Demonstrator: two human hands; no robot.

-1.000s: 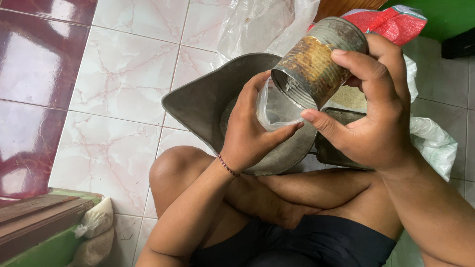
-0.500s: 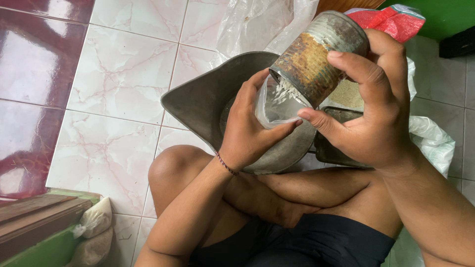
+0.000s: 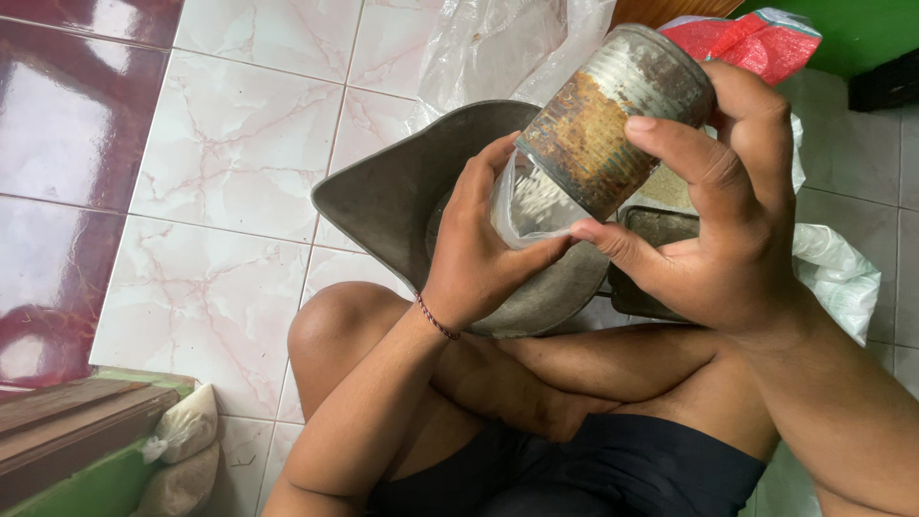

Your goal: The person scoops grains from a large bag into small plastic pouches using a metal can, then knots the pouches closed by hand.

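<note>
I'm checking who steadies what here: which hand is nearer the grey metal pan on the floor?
Left. The left hand holds a small clear bag right over the pan; the right hand grips the rusty can higher up.

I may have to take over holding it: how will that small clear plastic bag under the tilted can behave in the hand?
The clear plastic bag looks thin and creased, so probably floppy; the left hand props its mouth open. White grains show inside, so it likely sags and grows heavier as the rusty tin can, tipped by the right hand, pours. Glossy film may slip.
</note>
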